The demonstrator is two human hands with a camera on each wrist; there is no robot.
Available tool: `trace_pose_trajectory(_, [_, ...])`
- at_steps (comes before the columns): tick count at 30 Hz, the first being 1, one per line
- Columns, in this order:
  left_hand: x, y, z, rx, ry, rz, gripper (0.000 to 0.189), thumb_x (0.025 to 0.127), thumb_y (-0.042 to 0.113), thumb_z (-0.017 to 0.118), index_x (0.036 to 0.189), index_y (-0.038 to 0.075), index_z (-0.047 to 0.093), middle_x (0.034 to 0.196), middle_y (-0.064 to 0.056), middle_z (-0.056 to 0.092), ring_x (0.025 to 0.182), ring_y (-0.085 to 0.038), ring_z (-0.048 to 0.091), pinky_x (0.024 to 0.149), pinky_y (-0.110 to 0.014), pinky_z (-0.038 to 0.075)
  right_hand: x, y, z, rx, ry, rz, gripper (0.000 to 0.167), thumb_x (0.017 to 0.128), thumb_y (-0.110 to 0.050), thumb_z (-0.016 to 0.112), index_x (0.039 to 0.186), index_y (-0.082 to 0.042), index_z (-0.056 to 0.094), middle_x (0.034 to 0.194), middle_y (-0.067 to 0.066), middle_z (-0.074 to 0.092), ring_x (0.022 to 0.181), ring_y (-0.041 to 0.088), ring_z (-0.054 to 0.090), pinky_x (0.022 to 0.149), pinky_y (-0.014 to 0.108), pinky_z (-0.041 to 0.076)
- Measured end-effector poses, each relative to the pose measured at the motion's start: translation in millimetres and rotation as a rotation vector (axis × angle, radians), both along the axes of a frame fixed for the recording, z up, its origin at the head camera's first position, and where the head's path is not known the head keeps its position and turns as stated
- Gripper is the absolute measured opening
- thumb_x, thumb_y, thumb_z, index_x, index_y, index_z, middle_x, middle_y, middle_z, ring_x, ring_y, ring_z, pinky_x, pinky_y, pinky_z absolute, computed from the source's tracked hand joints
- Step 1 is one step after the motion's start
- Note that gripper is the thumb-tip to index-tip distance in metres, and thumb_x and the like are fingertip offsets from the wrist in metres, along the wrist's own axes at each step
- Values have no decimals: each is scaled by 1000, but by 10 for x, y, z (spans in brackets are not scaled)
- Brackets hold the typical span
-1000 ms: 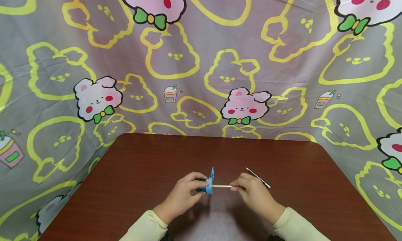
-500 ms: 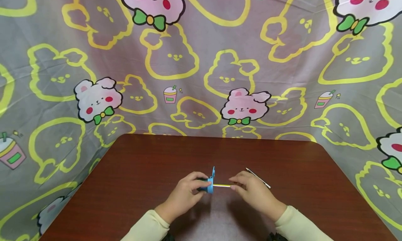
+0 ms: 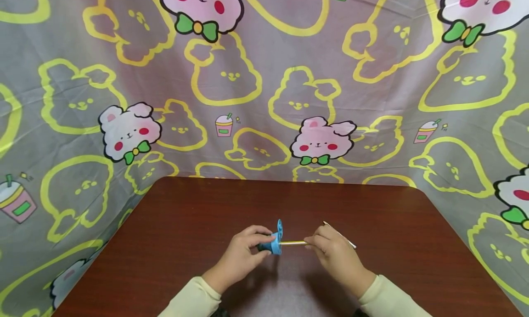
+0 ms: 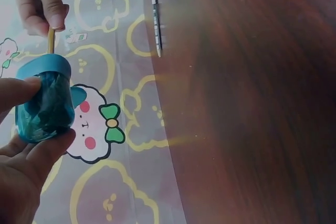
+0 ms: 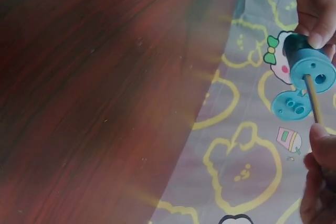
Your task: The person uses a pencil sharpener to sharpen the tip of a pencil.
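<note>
A blue pencil sharpener (image 3: 276,244) with a see-through body is held sideways above the table by my left hand (image 3: 239,257), thumb and fingers on opposite sides of it. Its flip lid (image 5: 292,105) stands open, and holes show in the blue top in the right wrist view. A yellowish pencil (image 3: 292,243) has one end in a hole of the sharpener. My right hand (image 3: 339,252) pinches the pencil's other end between thumb and fingers. The tip inside the sharpener is hidden from sight.
A second pencil (image 4: 156,24), dark and white patterned, lies on the brown table (image 3: 206,206) just beyond my right hand. A grey cloth (image 3: 256,87) with cartoon bunnies hangs behind and beside the table.
Half a second ago the right fingers were spread wider at the pencil; now they have closed on it again. The sharpener has tilted slightly in the left hand.
</note>
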State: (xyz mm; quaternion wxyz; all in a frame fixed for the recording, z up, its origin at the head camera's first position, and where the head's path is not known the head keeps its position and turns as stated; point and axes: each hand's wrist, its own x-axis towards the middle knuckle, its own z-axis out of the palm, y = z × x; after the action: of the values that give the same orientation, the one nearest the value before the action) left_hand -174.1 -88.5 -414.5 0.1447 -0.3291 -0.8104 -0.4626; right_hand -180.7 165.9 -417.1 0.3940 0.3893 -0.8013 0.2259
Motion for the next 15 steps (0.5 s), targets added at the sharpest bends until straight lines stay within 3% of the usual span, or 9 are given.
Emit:
trace_pose_trajectory(3, [1, 2, -33, -26, 95, -9, 36, 72, -9, 78, 106, 1, 73, 108, -8, 64, 89, -19, 64, 65, -22, 53, 27, -14, 6, -14, -76, 0, 22, 92, -27, 65, 78, -10, 71, 74, -8, 59, 68, 6, 55, 67, 18, 46])
trace_pose_trajectory(5, [2, 3, -45, -46, 158, -14, 37, 71, -10, 79, 105, 1, 74, 108, -9, 64, 89, -20, 65, 63, -19, 52, 57, -19, 31, -29, -203, 1, 7, 81, -14, 76, 77, -10, 72, 73, -9, 61, 66, 4, 55, 58, 15, 44])
trace_pose_trajectory(7, [4, 4, -52, -77, 206, -19, 37, 71, -10, 79, 105, 2, 74, 109, -9, 63, 92, -20, 65, 63, -15, 51, 79, -17, 72, -43, -368, -10, 13, 71, -3, 81, 77, -10, 72, 74, -9, 63, 67, 2, 56, 57, 16, 46])
trace_pose_trajectory(11, [9, 8, -58, -131, 293, -26, 37, 72, -10, 77, 106, 3, 74, 110, -9, 62, 95, -19, 64, 68, -10, 48, 84, 5, 179, -54, -700, -41, 6, 77, -7, 77, 77, -10, 73, 75, -6, 68, 64, 0, 56, 57, 21, 48])
trace_pose_trajectory(15, [2, 20, -72, -145, 399, -26, 39, 68, -11, 79, 105, 4, 75, 108, -9, 63, 95, -19, 64, 79, -16, 51, 70, 33, 260, -71, -933, -47, 6, 82, -13, 75, 79, -8, 73, 74, -3, 67, 51, 7, 55, 49, 23, 48])
